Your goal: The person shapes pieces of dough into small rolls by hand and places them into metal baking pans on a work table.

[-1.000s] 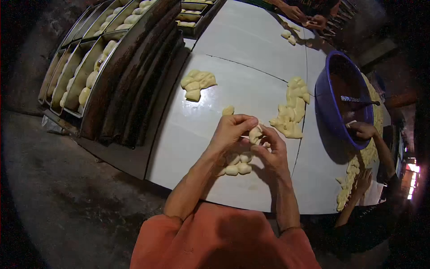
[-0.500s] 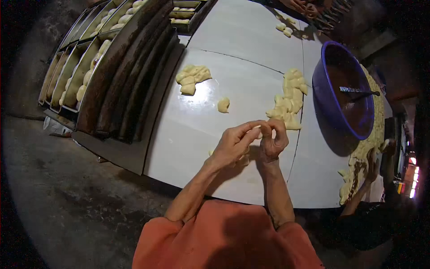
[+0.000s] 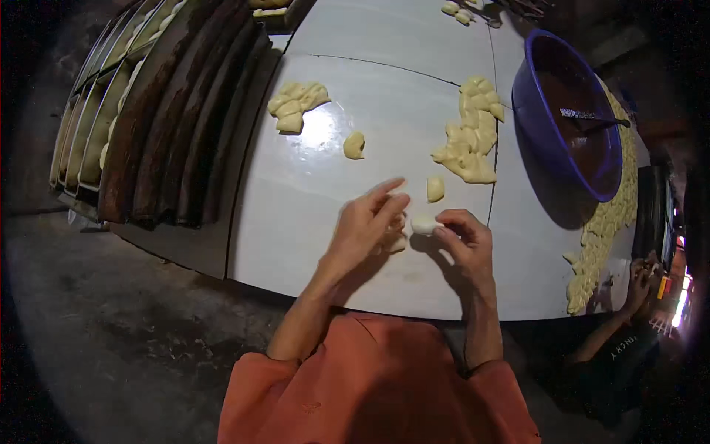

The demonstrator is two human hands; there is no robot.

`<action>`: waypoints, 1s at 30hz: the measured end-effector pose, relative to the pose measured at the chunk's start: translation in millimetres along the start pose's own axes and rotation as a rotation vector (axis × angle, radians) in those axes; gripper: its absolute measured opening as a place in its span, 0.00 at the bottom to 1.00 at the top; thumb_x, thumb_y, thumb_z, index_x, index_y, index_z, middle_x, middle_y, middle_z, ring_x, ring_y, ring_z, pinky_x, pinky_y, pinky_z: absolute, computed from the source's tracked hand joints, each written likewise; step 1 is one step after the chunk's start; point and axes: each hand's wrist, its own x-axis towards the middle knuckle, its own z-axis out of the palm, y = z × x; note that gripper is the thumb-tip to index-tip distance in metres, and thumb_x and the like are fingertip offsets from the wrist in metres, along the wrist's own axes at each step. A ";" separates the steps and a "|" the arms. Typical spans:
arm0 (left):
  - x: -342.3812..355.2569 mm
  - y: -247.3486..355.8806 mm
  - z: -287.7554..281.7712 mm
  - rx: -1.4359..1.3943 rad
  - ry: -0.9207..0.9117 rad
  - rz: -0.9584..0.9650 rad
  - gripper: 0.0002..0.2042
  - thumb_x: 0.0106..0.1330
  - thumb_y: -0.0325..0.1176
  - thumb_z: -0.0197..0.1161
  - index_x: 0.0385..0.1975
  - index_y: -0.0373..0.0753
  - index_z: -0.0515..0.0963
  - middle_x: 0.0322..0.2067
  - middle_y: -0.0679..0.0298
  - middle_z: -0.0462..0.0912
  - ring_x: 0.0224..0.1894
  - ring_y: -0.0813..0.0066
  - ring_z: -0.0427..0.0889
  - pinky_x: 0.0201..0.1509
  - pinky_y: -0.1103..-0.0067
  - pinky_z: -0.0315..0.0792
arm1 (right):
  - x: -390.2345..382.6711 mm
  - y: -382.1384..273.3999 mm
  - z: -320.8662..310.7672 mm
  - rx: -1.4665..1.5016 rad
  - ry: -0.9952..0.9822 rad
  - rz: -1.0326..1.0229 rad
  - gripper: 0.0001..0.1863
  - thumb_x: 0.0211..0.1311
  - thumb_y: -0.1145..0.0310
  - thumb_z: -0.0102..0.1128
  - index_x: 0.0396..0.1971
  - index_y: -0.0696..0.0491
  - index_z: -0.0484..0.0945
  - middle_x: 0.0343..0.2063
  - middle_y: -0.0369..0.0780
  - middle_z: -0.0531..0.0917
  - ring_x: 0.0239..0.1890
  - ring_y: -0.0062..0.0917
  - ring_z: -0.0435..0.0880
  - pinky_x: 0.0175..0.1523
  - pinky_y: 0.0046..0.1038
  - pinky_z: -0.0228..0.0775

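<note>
Between the fingertips and thumb of my right hand (image 3: 469,240) is a small pale dough piece (image 3: 424,224), just above the white table. To its left, my left hand (image 3: 367,222) has its fingers stretched out and apart. It hovers over more dough (image 3: 397,240), which it partly hides. Beyond my hands lies a small cut dough piece (image 3: 435,189), and another rounded piece (image 3: 354,145) sits farther left. A long lumpy strip of dough (image 3: 467,140) runs along the right, while a flat clump of dough (image 3: 296,103) rests at the far left.
A purple basin (image 3: 523,96) with brown contents and a utensil stands at right. Behind it spreads a mass of dough pieces (image 3: 592,251). Stacked metal pans (image 3: 92,140) with dough line the left edge. A co-worker's arm (image 3: 617,314) shows at far right.
My hands were together at a dough piece and have come apart; the right keeps a piece. A small cut piece now lies visible beyond them. The whole view has shifted slightly.
</note>
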 end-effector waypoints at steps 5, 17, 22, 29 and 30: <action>41.0 -0.8 -39.0 0.470 0.363 0.195 0.25 0.65 0.40 0.67 0.59 0.34 0.75 0.48 0.55 0.82 0.47 0.65 0.83 0.48 0.71 0.78 | 1.3 39.0 -15.5 -0.066 -0.173 0.319 0.13 0.65 0.69 0.64 0.44 0.61 0.80 0.37 0.41 0.83 0.38 0.21 0.82 0.45 0.25 0.75; 62.4 9.5 -48.3 0.179 0.030 0.054 0.16 0.68 0.37 0.62 0.49 0.32 0.82 0.33 0.66 0.85 0.33 0.80 0.81 0.33 0.81 0.75 | 38.3 -9.2 25.5 -0.114 0.123 0.090 0.20 0.67 0.64 0.63 0.56 0.56 0.77 0.47 0.44 0.82 0.42 0.26 0.83 0.44 0.27 0.79; 34.8 11.0 -26.9 -0.089 -0.144 0.037 0.16 0.70 0.32 0.61 0.55 0.34 0.76 0.38 0.63 0.85 0.36 0.82 0.82 0.40 0.82 0.75 | 66.0 -19.9 52.4 0.217 -0.149 0.108 0.22 0.69 0.68 0.59 0.60 0.61 0.74 0.47 0.42 0.82 0.48 0.23 0.81 0.54 0.24 0.75; 17.5 5.7 -16.6 -0.087 -0.115 -0.015 0.29 0.74 0.36 0.58 0.71 0.37 0.57 0.39 0.59 0.86 0.39 0.78 0.83 0.45 0.79 0.76 | 57.8 -2.3 32.9 0.297 -0.030 0.108 0.12 0.66 0.73 0.61 0.48 0.58 0.77 0.41 0.36 0.82 0.44 0.16 0.80 0.48 0.20 0.74; 18.9 3.5 -15.4 -0.012 -0.106 0.015 0.34 0.74 0.39 0.58 0.74 0.38 0.50 0.50 0.51 0.83 0.49 0.68 0.83 0.54 0.74 0.75 | 57.3 0.0 33.6 0.340 -0.006 0.078 0.14 0.65 0.73 0.62 0.49 0.56 0.76 0.40 0.35 0.81 0.43 0.16 0.79 0.47 0.20 0.74</action>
